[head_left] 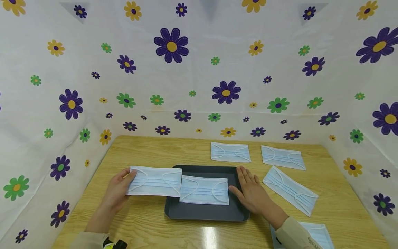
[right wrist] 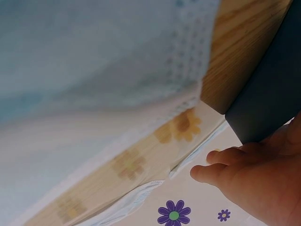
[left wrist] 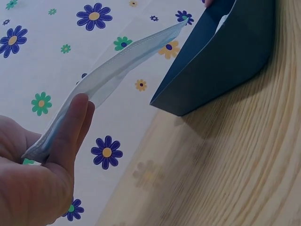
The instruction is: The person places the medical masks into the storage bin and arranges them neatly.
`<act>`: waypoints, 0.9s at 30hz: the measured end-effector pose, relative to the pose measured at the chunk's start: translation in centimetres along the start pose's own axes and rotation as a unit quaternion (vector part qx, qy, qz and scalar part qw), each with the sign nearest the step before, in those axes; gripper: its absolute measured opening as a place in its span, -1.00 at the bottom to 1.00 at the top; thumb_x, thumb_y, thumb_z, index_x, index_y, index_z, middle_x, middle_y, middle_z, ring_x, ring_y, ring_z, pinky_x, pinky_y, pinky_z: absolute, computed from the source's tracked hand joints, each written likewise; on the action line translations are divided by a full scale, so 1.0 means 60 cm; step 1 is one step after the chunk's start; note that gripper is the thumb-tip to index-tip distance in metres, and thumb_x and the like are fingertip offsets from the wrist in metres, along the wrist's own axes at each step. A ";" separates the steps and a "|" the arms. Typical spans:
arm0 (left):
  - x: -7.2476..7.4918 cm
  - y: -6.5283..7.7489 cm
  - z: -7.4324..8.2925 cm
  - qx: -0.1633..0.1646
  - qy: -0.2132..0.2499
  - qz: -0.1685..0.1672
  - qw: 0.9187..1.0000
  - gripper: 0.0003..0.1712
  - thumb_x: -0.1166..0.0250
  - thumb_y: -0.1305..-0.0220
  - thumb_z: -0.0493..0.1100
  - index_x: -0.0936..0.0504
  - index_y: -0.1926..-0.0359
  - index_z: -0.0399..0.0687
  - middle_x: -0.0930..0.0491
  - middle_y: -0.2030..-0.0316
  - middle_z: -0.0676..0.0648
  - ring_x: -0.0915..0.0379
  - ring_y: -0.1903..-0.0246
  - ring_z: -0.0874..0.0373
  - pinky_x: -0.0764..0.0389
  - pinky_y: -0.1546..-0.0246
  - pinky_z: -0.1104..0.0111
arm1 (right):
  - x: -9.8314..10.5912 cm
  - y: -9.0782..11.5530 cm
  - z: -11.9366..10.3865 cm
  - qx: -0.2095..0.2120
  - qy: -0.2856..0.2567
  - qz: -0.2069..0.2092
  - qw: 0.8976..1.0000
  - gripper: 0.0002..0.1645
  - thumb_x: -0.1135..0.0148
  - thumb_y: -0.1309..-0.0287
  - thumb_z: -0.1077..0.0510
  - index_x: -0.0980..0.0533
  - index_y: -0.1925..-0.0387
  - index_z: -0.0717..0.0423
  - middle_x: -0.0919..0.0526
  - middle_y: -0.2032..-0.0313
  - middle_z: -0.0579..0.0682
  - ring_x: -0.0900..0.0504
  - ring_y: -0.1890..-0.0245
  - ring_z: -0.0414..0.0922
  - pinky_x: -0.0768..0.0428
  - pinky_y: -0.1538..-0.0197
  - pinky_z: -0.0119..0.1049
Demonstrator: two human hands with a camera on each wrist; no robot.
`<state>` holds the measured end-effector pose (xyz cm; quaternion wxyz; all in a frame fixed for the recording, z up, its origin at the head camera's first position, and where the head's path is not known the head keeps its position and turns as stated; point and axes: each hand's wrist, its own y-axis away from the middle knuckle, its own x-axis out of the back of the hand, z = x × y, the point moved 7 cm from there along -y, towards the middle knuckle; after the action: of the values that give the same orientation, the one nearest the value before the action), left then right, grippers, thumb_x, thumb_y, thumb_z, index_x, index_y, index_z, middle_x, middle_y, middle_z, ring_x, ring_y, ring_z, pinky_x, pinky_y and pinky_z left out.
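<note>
My left hand [head_left: 113,192] pinches the left end of a pale blue face mask [head_left: 155,181], thumb on top. That mask is raised level over the left side of a dark grey tray [head_left: 208,212]; the left wrist view shows the held mask [left wrist: 108,70] edge-on, apart from the tray wall [left wrist: 221,70]. Another face mask [head_left: 203,190] lies inside the tray, ear loops upward. With its fingers extended, my right hand [head_left: 253,193] rests against the tray's right side. The right wrist view has this hand [right wrist: 254,179] beside the tray wall [right wrist: 268,80].
To the right on the wooden table [head_left: 146,224] lie more masks: two at the back [head_left: 230,152], a slanted one [head_left: 290,190] beside my right hand, and some at the front [head_left: 318,235], partly under my right sleeve. Flower-patterned cloth [head_left: 199,69] encloses the back and sides.
</note>
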<state>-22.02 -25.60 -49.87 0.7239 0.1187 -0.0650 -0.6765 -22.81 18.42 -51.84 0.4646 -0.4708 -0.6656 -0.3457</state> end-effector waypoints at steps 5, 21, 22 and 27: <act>-0.018 0.000 -0.003 0.005 -0.003 0.002 1.000 -0.47 0.00 -0.71 -0.09 -0.27 -0.45 -0.38 -0.68 0.25 0.16 -0.67 0.28 0.35 -0.72 0.25 0.45 | 0.001 0.000 -0.001 -0.001 -0.001 -0.005 1.000 0.04 0.04 -0.60 -0.30 0.08 -0.65 0.38 -0.01 -0.64 0.36 -0.03 -0.64 0.35 -0.07 -0.56 0.44; -0.088 -0.005 -0.016 0.016 0.001 -0.025 1.000 -0.48 0.01 -0.72 -0.10 -0.33 -0.46 -0.35 -0.69 0.22 0.05 -0.69 0.31 0.28 -0.71 0.28 0.45 | -0.001 0.000 0.001 -0.005 -0.002 -0.009 1.000 0.04 0.04 -0.61 -0.29 0.09 -0.64 0.38 0.00 -0.64 0.37 -0.01 -0.64 0.36 -0.06 -0.56 0.43; -0.093 -0.005 -0.016 0.016 -0.001 -0.025 1.000 -0.48 0.01 -0.71 -0.10 -0.33 -0.47 -0.34 -0.69 0.22 0.05 -0.68 0.31 0.28 -0.71 0.28 0.45 | -0.001 0.000 0.001 -0.004 -0.002 -0.009 1.000 0.04 0.05 -0.61 -0.29 0.09 -0.64 0.38 0.00 -0.64 0.37 -0.01 -0.64 0.36 -0.06 -0.56 0.43; -0.120 -0.005 -0.018 0.013 0.001 -0.025 1.000 -0.50 -0.01 -0.70 -0.13 -0.37 -0.45 -0.34 -0.69 0.20 0.02 -0.68 0.31 0.26 -0.71 0.29 0.43 | 0.002 0.000 0.000 -0.001 -0.001 -0.004 1.000 0.03 0.02 -0.60 -0.28 0.07 -0.64 0.39 -0.01 -0.64 0.37 -0.03 -0.64 0.36 -0.07 -0.56 0.44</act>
<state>-22.57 -18.36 -50.49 0.7055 0.1302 -0.0700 -0.6931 -22.83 18.43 -51.70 0.4621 -0.4690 -0.6675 -0.3479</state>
